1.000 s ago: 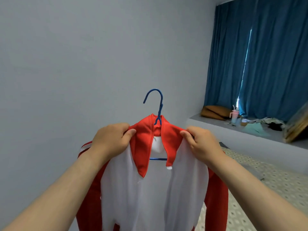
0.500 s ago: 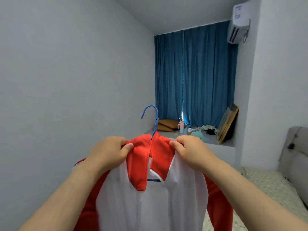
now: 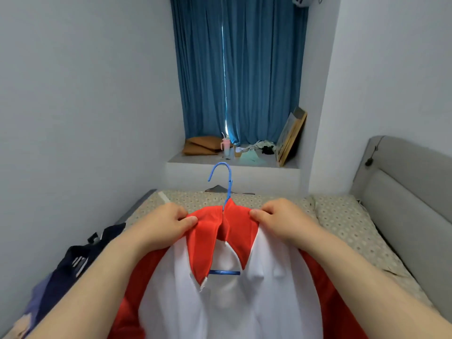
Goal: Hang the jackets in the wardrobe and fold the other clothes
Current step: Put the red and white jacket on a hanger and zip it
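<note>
Two hands hold the red-and-white jacket point(image 3: 230, 304) over the bed point(image 3: 342, 216): left hand point(image 3: 166, 223) pinches its collar point(image 3: 208, 238), the blue hanger point(image 3: 227, 184) pokes up between, right hand point(image 3: 278, 218) pinches the other side. Uneven tugging could slip a shoulder off it.

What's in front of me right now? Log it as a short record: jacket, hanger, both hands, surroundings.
jacket: red and white, front open, on the hanger, held up with the bed behind it
hanger: blue, hook free, sticking up out of the red collar
left hand: pinches the collar left of the hanger neck
right hand: pinches the collar on the right side
bed: patterned sheet
dark clothes: heaped at the bed's left edge
</note>
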{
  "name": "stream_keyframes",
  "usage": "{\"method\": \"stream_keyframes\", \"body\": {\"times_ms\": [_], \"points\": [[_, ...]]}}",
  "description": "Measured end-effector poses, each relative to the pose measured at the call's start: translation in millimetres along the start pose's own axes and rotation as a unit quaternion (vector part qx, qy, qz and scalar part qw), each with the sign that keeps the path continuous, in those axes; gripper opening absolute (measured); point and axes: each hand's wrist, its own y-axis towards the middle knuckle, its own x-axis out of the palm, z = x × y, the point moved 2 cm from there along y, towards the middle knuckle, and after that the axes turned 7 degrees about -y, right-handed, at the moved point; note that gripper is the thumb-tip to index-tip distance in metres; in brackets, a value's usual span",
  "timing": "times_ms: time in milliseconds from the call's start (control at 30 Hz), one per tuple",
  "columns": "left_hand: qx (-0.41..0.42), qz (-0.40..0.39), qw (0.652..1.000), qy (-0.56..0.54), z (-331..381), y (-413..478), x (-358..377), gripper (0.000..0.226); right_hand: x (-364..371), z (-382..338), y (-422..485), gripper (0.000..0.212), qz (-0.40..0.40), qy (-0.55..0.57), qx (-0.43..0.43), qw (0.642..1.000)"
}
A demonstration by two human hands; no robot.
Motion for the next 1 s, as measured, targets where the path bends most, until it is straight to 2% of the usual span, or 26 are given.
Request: {"method": "stream_keyframes", "body": {"times_ms": [100, 233, 333, 467, 567, 667, 767, 900, 1000], "points": [[0.000, -0.057, 0.998, -0.030, -44.6, 34.5, 66.9, 0.043, 67.7, 40.8, 23.4, 0.046, -0.035, -0.007, 0.045, 0.998], [0.005, -0.208, 0.976, -0.068, -112.4, 64.2, 170.4, 0.034, 171.5, 97.9, 27.6, 0.037, -0.116, -0.028, 0.105, 0.987], [-0.014, -0.248, 0.965, -0.088, -162.9, 82.1, 240.5, 0.032, 246.7, 145.6, 16.3, 0.032, -0.144, -0.031, 0.164, 0.975], [-0.043, -0.236, 0.967, -0.086, -207.4, 101.4, 330.1, 0.031, 329.8, 193.8, 10.1, 0.039, -0.117, -0.020, 0.225, 0.967], [-0.030, -0.223, 0.972, -0.061, -225.5, 121.0, 390.2, 0.026, 378.8, 226.4, 23.8, 0.041, -0.097, 0.004, 0.242, 0.965], [-0.038, -0.218, 0.974, -0.043, -253.0, 142.8, 454.4, 0.031, 430.3, 271.0, 55.3, 0.052, -0.090, -0.018, 0.226, 0.970], [-0.032, -0.158, 0.987, -0.024, -288.4, 168.5, 513.6, 0.037, 484.9, 319.4, 101.9, 0.055, -0.072, -0.041, 0.194, 0.977], [-0.032, -0.080, 0.996, -0.009, -329.7, 210.7, 581.9, 0.043, 559.8, 368.5, 151.6, 0.039, -0.011, -0.058, 0.138, 0.989], [-0.090, -0.056, 0.994, 0.021, -350.3, 249.0, 627.7, 0.053, 610.5, 400.0, 174.4, 0.037, 0.023, -0.088, 0.135, 0.987]]}}
